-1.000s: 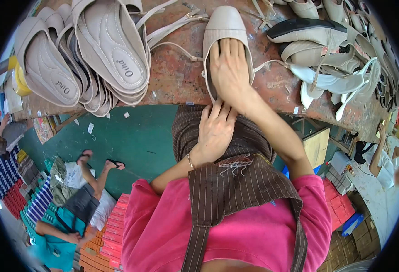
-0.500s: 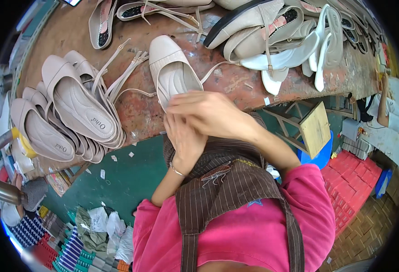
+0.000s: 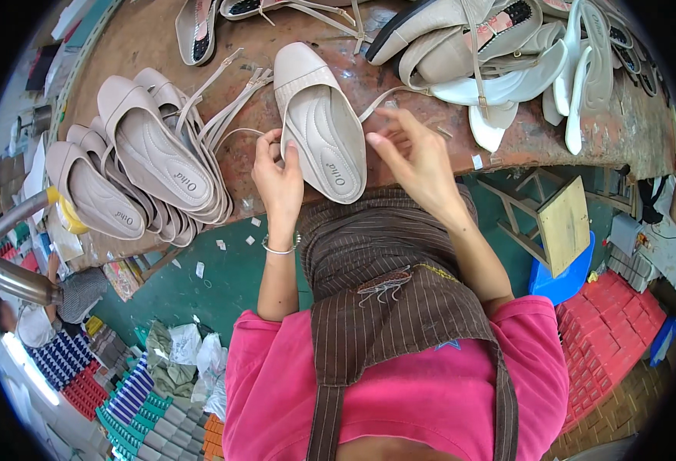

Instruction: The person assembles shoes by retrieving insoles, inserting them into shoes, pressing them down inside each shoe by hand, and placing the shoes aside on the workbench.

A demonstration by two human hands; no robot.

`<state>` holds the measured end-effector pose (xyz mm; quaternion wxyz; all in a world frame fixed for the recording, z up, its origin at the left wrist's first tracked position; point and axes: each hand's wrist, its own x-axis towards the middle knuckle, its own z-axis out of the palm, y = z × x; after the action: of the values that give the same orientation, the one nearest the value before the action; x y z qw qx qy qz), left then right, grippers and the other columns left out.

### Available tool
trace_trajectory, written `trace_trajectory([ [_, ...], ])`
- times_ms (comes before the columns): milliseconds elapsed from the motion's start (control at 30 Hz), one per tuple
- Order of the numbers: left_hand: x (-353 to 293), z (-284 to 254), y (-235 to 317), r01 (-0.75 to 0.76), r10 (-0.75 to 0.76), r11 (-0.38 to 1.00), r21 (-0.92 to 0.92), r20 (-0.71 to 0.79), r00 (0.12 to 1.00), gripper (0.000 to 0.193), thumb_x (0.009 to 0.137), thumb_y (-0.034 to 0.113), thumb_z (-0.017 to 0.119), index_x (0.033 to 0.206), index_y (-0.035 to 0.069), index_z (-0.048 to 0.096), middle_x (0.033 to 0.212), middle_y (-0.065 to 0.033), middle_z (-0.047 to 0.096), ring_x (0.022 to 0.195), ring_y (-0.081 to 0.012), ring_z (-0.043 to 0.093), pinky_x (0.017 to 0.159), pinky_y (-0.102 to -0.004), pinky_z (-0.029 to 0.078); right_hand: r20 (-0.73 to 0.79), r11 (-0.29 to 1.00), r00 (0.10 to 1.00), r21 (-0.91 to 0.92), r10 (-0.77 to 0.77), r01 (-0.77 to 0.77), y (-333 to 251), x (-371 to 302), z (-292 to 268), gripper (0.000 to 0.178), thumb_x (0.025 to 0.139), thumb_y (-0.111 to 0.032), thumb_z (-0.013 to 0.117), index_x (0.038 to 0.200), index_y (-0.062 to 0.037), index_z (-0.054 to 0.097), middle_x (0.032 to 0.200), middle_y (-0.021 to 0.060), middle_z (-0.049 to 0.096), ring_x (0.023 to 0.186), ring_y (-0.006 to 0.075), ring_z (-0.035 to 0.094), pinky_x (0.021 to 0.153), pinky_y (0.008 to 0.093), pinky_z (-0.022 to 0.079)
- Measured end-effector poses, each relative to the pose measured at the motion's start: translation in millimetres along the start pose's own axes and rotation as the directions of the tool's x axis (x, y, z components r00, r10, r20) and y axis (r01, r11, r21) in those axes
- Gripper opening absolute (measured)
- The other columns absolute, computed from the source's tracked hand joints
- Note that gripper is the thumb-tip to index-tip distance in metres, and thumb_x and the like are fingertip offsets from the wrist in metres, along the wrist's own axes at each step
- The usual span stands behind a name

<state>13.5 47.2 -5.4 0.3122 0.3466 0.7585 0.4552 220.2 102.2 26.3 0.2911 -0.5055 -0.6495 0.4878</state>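
Observation:
A beige square-toed strap shoe (image 3: 326, 146) lies before me at the table's front edge, toe pointing away and heel toward me. My left hand (image 3: 278, 175) is closed at its left side, with the thumb at the rim and fingers curled outside. On the other side, my right hand (image 3: 419, 163) is open and holds nothing; its thumb and forefinger are apart, close to the shoe's right edge. Thin straps run out from both sides of this shoe. To the left, a row of matching beige shoes (image 3: 157, 165) leans together, with loose buckled straps (image 3: 226, 115) beside them.
More beige shoes (image 3: 438, 42) and white curved sole pieces (image 3: 499, 81) are heaped at the back right of the worn brown table (image 3: 614, 142). A metal pipe (image 3: 23, 280) stands at left. A wooden stool (image 3: 562, 227), blue bin (image 3: 564, 278) and red crates (image 3: 611, 330) are at right.
My hands, together over the heel before, have parted to the shoe's two sides. The insole and heel now show fully. The view has shifted, so the table things appear further right and higher.

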Motion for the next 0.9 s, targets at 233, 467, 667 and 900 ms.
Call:
trace_trajectory([
  [233,4,-20,22,0.246,-0.191,0.85,-0.465,0.162,0.968,0.021,0.093,0.01,0.063,0.109,-0.003,0.06,0.097,-0.0086,0.068,0.081,-0.0098,0.062,0.071,-0.0251,0.05,0.006,0.947,0.999,0.318,-0.041,0.037,-30,12,18,0.054,0.086,-0.013,0.062,0.132,0.0106,0.048,0.087,0.0174,0.069,0.073,0.0182,0.068,0.068,0.0319,0.053],
  [467,11,-21,57,0.271,-0.208,0.779,-0.565,0.174,0.963,0.026,0.096,0.023,0.063,0.104,-0.001,0.061,0.094,-0.0076,0.067,0.081,-0.0117,0.064,0.072,-0.0257,0.053,0.007,0.915,0.998,0.399,-0.063,0.055,-48,17,9,0.056,0.084,-0.01,0.057,0.133,0.012,0.046,0.088,0.0164,0.069,0.072,0.0138,0.064,0.066,0.0289,0.052],
  [667,8,-19,68,0.262,-0.204,0.743,-0.616,0.165,0.965,0.05,0.1,0.047,0.049,0.112,-0.001,0.058,0.095,-0.0114,0.068,0.084,-0.016,0.066,0.075,-0.0271,0.053,0.074,0.838,0.997,0.541,0.038,-0.072,-55,22,1,0.053,0.085,-0.008,0.056,0.134,0.0117,0.048,0.102,0.0136,0.07,0.088,0.0118,0.064,0.078,0.0263,0.052],
  [900,18,-12,52,0.315,-0.193,0.601,-0.735,0.249,0.949,0.07,0.1,0.058,0.038,0.128,-0.005,0.053,0.127,-0.0174,0.06,0.117,-0.028,0.058,0.102,-0.0449,0.046,0.182,0.684,0.981,0.724,-0.068,-0.087,-50,10,-11,0.051,0.087,-0.004,0.054,0.136,0.0078,0.048,0.11,0.007,0.065,0.093,0.0083,0.06,0.079,0.0253,0.05],
])
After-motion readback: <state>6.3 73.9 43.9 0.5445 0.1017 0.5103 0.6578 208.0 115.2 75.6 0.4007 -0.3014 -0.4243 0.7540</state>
